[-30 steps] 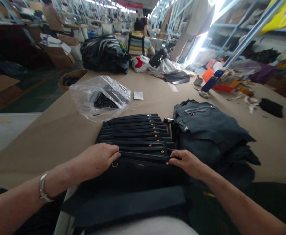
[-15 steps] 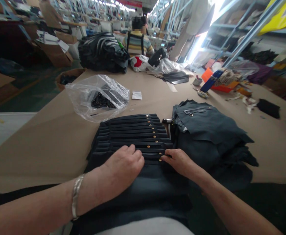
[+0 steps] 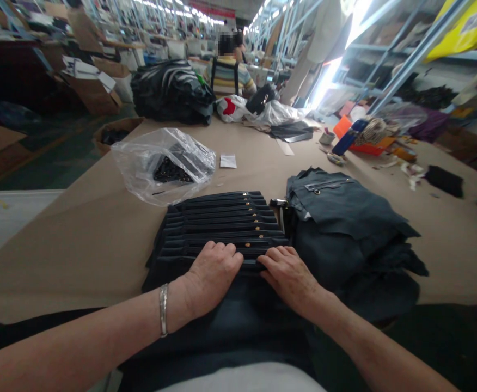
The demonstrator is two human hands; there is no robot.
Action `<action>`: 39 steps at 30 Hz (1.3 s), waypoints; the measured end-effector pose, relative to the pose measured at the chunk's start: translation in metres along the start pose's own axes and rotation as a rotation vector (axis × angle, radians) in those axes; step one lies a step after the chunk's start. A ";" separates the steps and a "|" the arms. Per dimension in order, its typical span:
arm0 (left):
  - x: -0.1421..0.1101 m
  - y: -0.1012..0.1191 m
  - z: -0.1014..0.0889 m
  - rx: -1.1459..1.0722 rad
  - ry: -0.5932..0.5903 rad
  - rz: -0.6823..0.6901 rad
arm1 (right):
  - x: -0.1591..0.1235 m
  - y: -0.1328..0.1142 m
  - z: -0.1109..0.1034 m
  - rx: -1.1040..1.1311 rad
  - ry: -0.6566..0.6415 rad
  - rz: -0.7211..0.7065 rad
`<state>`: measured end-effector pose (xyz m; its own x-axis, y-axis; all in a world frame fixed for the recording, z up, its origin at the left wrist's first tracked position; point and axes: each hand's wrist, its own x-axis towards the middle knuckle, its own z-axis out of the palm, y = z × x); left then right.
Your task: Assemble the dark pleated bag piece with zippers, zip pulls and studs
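Observation:
Overlapping dark, leather-like panels with zips and small gold-coloured pulls (image 3: pixel 218 218) lie fanned in rows on the table in front of me. My left hand (image 3: pixel 216 275) has its fingers curled over the edge of the nearest panel (image 3: pixel 250 310). Gripping the same edge a little to the right is my right hand (image 3: pixel 289 277), thumb below and fingers bent on top. The fingertips of both hands are partly hidden against the dark material. This panel spreads down toward my lap.
A larger pile of dark pieces (image 3: pixel 348 228) lies right of the rows. Between them is a metal-headed tool (image 3: pixel 278 203). A clear plastic bag (image 3: pixel 140 163) with black items, a white paper square (image 3: pixel 227 161) and an orange tray (image 3: pixel 371 146) are farther back. A person (image 3: pixel 228 73) sits beyond.
My right hand has shifted slightly left and turned over the panel's edge, covering the nearest gold pulls. My left hand has moved slightly and stays on the panel.

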<state>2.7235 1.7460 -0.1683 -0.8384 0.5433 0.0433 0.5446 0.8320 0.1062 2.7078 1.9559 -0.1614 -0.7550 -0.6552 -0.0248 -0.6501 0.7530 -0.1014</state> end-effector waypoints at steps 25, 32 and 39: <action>-0.001 0.010 0.004 0.028 0.007 0.360 | 0.002 0.032 0.007 0.200 -0.039 0.332; -0.007 0.005 0.017 -0.038 -0.018 0.329 | -0.019 -0.031 -0.007 0.365 -0.099 0.018; -0.010 -0.002 0.020 -0.150 -0.106 0.299 | -0.042 -0.022 -0.031 0.452 -0.694 -0.209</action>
<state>2.7307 1.7411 -0.1887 -0.6308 0.7759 -0.0083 0.7500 0.6125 0.2497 2.7511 1.9683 -0.1276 -0.3042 -0.7778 -0.5500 -0.5629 0.6125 -0.5550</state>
